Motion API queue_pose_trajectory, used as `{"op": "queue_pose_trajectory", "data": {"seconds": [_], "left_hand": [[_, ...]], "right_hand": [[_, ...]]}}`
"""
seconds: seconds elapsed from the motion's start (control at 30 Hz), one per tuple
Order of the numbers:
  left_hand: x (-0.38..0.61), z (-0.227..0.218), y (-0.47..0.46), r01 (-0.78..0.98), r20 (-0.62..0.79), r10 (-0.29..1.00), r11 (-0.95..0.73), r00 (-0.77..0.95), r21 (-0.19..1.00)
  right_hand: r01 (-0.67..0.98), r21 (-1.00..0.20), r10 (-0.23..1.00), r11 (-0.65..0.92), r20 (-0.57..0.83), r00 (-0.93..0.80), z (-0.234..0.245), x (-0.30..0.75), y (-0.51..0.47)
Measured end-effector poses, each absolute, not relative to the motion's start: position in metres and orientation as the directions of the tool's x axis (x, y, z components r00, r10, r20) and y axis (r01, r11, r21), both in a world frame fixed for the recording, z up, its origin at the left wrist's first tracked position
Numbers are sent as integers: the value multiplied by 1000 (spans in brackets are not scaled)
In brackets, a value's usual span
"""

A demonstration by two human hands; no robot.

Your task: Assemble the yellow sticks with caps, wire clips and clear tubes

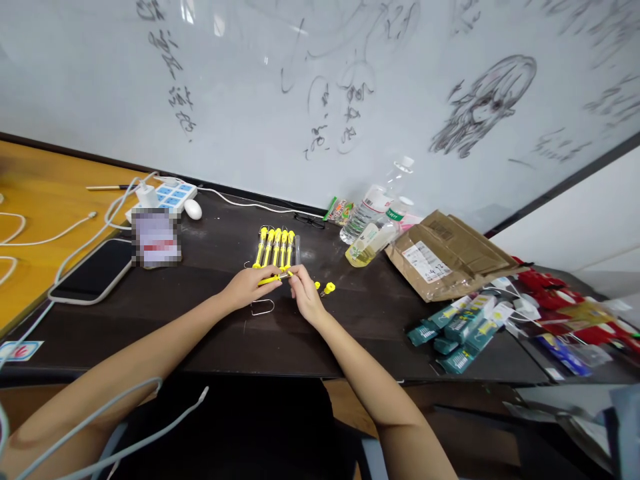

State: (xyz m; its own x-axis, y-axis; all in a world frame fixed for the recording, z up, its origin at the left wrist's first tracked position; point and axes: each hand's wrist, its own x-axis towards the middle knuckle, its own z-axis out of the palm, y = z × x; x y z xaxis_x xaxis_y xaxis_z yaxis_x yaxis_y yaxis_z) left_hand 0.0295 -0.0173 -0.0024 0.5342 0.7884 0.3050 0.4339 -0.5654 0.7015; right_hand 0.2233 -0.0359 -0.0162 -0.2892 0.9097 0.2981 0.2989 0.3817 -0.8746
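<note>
Yellow piece [271,279]: slim, between both hands, near the middle of the dark desk [310,347]; its finer parts look too small to tell.
Left hand [247,288]: gripping the piece's left end.
Right hand [306,295]: fingertips pinching its right end.
Yellow-ended tubes [277,248]: five in a row, twelve o'clock.
Bent wire [273,306]: near, between six and seven o'clock.
Brown parcel [457,247]: well apart, three o'clock.

Near the frame's centre, the left hand [246,287] and right hand [306,295] are hiding parts of a small yellow piece [270,280]. At left, blocky blurring is masking a phone-like object [157,238]. The top edge is cropping the whiteboard [250,113].
</note>
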Motion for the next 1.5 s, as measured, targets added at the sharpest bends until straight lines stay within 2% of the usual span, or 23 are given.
{"op": "queue_pose_trajectory", "data": {"seconds": [0.27, 0.5, 0.7, 0.87, 1.03, 1.27, 1.4, 1.5], "left_hand": [[30, -6, -16, 533, 301, 802, -576, 516, 620], [32, -7, -18, 457, 288, 791, -563, 540, 689], [34, -4, -20, 468, 273, 795, -554, 541, 688], [37, -4, -20, 307, 285, 761, -531, 583, 790], [39, -11, -19, 152, 218, 773, -375, 597, 915], [40, -12, -19, 78, 155, 800, -244, 580, 967], [38, -13, -18, 88, 218, 782, -328, 584, 940], [37, -11, -17, 192, 275, 759, -462, 590, 866]], "right_hand": [[279, -858, 896, 431, 369, -249, -22, 224, -33], [302, -846, 890, 439, 362, -278, -22, 223, -32], [317, -840, 889, 440, 356, -289, -23, 222, -32], [259, -871, 893, 417, 340, -295, -23, 221, -33], [227, -890, 893, 395, 313, -323, -19, 223, -34], [273, -859, 869, 434, 320, -378, -17, 224, -35], [296, -849, 873, 437, 322, -365, -16, 224, -34], [357, -812, 875, 462, 350, -335, -14, 225, -33]]}}
